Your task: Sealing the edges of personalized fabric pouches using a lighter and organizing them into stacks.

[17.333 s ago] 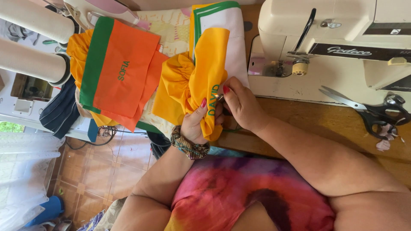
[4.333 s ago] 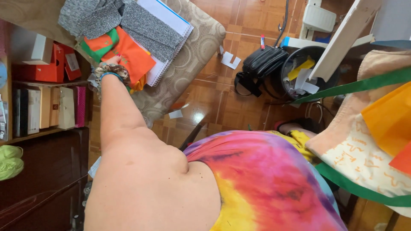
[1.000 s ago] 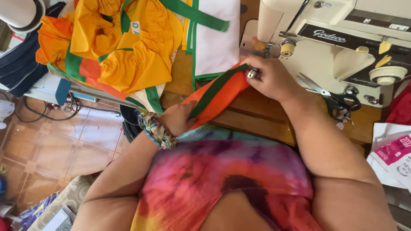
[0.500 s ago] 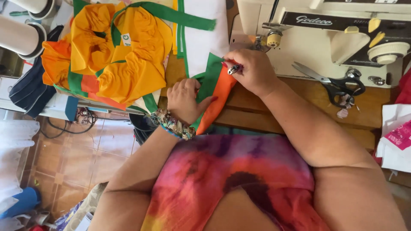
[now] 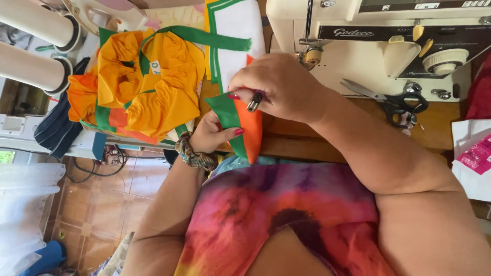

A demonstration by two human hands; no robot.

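Both hands grip my orange-green cloth (image 5: pixel 244 122) at the surface (image 5: pixel 327 135) edge: left hand (image 5: pixel 212 134) pinches it from below, right hand (image 5: pixel 279 87) clamps the top with a small tool (image 5: pixel 254 101), keeping it taut.

Scissors (image 5: pixel 396 102) on table (image 5: pixel 440 128), right of sewing machine's needle (image 5: pixel 308 30).

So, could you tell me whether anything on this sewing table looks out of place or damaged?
Nothing looks damaged or spilled. The yellow and orange fabric pile lies crumpled rather than folded, and the black-handled scissors lie open beside the sewing machine.
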